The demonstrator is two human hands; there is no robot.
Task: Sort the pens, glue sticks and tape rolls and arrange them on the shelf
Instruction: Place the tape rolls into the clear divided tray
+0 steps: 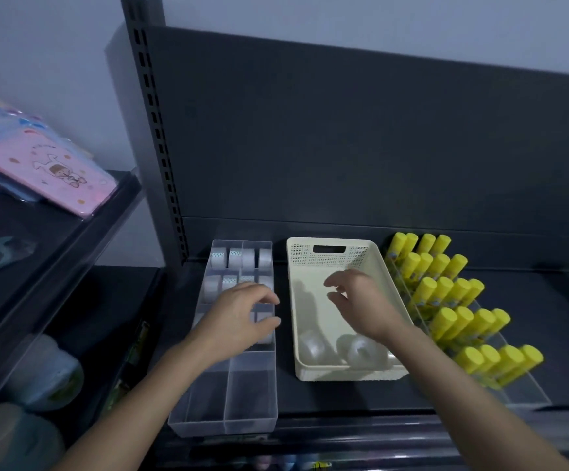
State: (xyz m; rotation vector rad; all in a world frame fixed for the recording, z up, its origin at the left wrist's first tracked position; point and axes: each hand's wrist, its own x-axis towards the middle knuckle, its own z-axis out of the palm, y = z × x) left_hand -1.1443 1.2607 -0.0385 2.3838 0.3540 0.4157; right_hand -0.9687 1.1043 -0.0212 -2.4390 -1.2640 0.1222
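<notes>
A clear divided tray [249, 399] stands on the dark shelf, its far compartments filled with small white tape rolls [235, 258]. My left hand [235, 317] hovers over the tray's middle, with thumb and fingers curled round one tape roll [262, 316] there. To the right is a cream basket [330, 244] with two or three clear tape rolls [361, 350] at its near end. My right hand [361, 300] hangs over the basket with loosely curled fingers and holds nothing. Yellow glue sticks [453, 290] fill a tiered clear rack [527, 396] at the right. No pens are in view.
A slotted upright post [161, 130] and the dark back panel bound the shelf. On the neighbouring shelf at the left lie pink and blue packaged items [55, 171], with pale round containers [45, 372] below. The clear tray's near compartments hold nothing.
</notes>
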